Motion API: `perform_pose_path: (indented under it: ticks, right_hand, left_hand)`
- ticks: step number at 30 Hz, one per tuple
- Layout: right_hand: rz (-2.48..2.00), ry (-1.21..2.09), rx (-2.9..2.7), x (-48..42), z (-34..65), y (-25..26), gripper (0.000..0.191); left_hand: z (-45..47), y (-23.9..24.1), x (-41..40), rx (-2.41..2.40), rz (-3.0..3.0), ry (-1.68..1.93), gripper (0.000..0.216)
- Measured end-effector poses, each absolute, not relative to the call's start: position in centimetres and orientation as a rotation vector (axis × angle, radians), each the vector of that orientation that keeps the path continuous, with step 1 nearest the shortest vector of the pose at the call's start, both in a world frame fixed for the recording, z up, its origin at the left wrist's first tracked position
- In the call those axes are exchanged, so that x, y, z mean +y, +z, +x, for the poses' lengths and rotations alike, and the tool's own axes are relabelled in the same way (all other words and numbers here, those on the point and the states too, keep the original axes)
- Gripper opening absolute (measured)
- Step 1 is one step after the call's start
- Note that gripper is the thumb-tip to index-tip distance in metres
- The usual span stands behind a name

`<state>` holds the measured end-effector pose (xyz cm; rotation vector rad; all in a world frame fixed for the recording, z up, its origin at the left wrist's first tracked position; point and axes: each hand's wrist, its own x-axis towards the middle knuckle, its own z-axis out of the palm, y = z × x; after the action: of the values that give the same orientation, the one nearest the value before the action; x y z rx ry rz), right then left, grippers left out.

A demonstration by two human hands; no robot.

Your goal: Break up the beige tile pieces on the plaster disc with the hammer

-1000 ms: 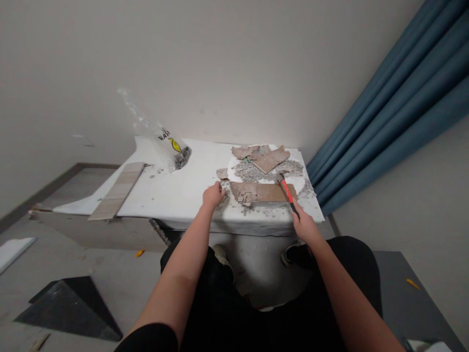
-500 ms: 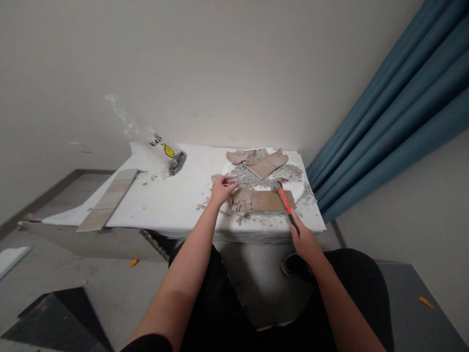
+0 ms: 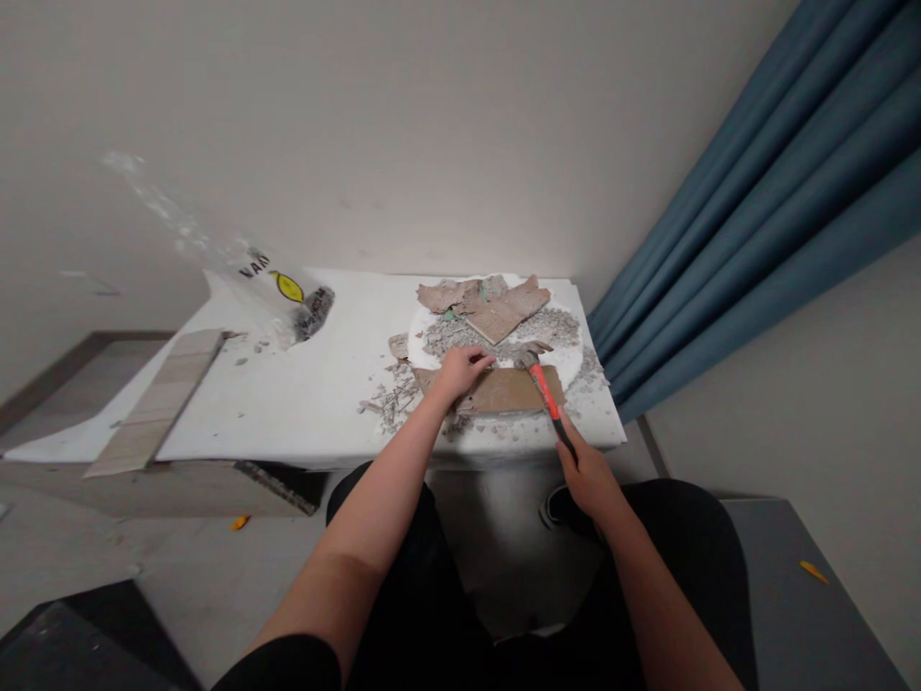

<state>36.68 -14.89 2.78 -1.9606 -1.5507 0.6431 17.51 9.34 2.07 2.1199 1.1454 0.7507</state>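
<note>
My right hand (image 3: 586, 470) grips the black end of a hammer (image 3: 545, 392) with a red and black handle. Its metal head rests at the far edge of a long brown tile strip (image 3: 507, 389). My left hand (image 3: 460, 369) presses down on the left end of that strip, fingers curled over it. The strip lies on a white round plate (image 3: 572, 360) strewn with grey rubble and broken tile pieces (image 3: 496, 307). All of this sits on a low white slab (image 3: 317, 384) in front of my knees.
A clear plastic bag (image 3: 280, 288) with a yellow label lies at the slab's back left. A pale striped plank (image 3: 154, 403) leans off its left corner. Blue curtains (image 3: 755, 211) hang at the right. Small debris (image 3: 392, 398) is scattered left of the plate. A dark block (image 3: 86, 643) sits on the floor.
My left hand moved right from the loose debris onto the left end of the tile strip. The hammer stayed on the strip in my right hand. The view shifted slightly.
</note>
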Motion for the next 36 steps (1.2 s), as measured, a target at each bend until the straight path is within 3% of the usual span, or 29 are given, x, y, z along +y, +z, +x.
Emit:
perform_pose_path:
  ticks: [5, 36]
  right_hand:
    - [-1.992, 0.658, -1.545, -14.92, 36.67, 2.82, 0.061]
    - [-1.95, 0.631, -1.54, -14.84, 36.42, 3.65, 0.06]
  left_hand:
    - [17.4, 1.65, 9.76, 1.138, 2.121, 0.699, 0.021]
    - [17.25, 1.14, 9.5, 1.108, 2.234, 0.73, 0.027]
